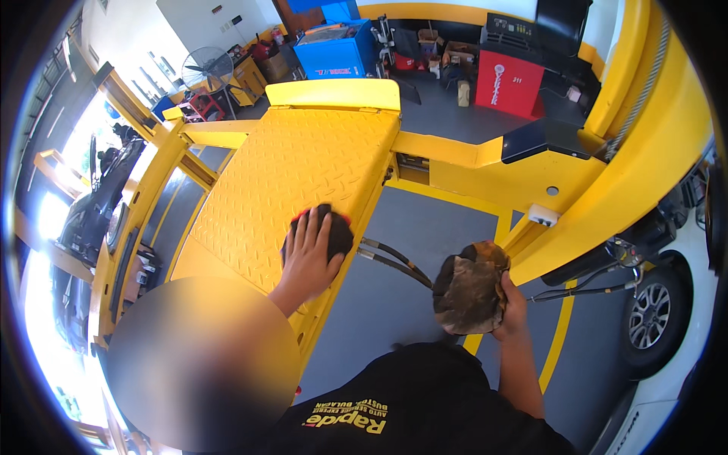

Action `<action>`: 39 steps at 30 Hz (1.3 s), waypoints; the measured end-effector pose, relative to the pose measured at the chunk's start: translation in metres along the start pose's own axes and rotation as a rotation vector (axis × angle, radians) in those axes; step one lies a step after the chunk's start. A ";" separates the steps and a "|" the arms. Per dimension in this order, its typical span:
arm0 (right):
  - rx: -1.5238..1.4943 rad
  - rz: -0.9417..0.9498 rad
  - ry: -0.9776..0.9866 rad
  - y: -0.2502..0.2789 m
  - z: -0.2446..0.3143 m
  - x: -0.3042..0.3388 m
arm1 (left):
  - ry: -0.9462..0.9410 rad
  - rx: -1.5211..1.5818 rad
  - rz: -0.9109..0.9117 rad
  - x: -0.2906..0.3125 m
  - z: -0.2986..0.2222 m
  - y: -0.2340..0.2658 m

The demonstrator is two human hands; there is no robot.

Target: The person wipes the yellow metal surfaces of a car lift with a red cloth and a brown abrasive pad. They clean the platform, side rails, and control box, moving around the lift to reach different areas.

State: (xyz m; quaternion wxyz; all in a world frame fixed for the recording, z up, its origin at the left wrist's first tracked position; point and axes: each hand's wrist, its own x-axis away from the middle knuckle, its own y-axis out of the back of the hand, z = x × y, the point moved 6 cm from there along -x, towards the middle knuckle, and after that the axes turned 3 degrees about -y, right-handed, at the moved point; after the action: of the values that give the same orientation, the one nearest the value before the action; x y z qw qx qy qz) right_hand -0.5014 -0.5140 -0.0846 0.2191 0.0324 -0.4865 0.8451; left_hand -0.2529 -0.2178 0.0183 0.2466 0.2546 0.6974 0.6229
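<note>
Daylight is glaring white through openings [42, 303] far left of the left hand [311, 241], bright light is evenly covering the yellow ramp [243, 174] beneath it, a round blur [201, 364] is hiding the area below-left, and fisheye distortion is bending the yellow post [644, 174] beyond the right hand [516, 307] inside a black rim [717, 409].

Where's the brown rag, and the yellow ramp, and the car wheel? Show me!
Brown rag [467, 296], head view: the middle of its crumpled side.
Yellow ramp [284, 167], head view: its bumpy top plate.
Car wheel [650, 317], head view: the middle of its silver rim.
</note>
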 end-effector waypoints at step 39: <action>0.128 -0.077 -0.074 -0.010 -0.013 -0.117 | -0.177 0.039 -0.044 -0.071 0.020 0.009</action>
State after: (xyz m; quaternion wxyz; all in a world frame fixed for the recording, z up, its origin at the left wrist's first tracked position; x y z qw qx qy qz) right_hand -0.3897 -0.5381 -0.1144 0.2307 0.0962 -0.4378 0.8636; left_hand -0.1861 -0.2492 0.0273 0.3160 0.2979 0.6904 0.5786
